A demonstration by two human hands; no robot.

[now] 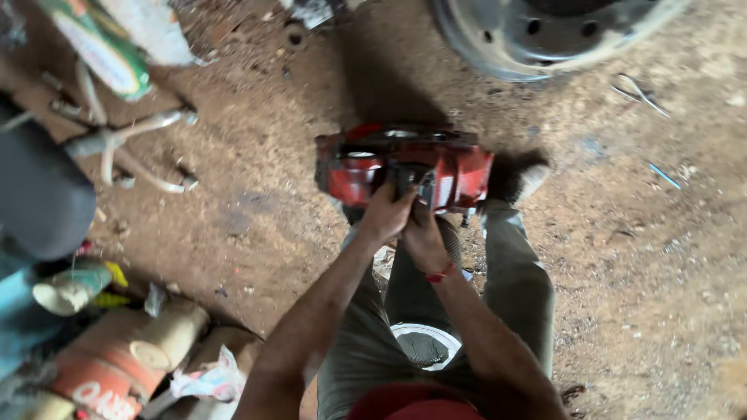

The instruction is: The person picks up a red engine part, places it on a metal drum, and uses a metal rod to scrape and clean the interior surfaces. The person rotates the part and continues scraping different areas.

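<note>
- The wheel rim (545, 35), grey steel with bolt holes, lies on the dirt floor (661, 257) at the far edge, well apart from the hands.
- The red machine housing (459, 175) sits on the floor in the middle of the scene, just far of the person's knees, with a shoe (520, 180) touching its right end. It looks like cast metal with round openings on top; the picture is blurred, so I cannot tell what part it is.
- Both hands meet at the housing's near face. The left hand (387, 216) is clenched around a dark fitting (410, 179) there; the right hand (422, 237), a red thread at its wrist, presses in just beside it, and its grip is hidden.
- To work well here, a judgement: keep the shoe braced against the housing so it cannot slide, and keep both wrists in line with the fitting.
- Containers: a worn red and cream drum (117, 365) lies on its side at the near left, contents not visible; a white round dish (424, 346) sits between the legs, holding something dark and mesh-like.
</note>
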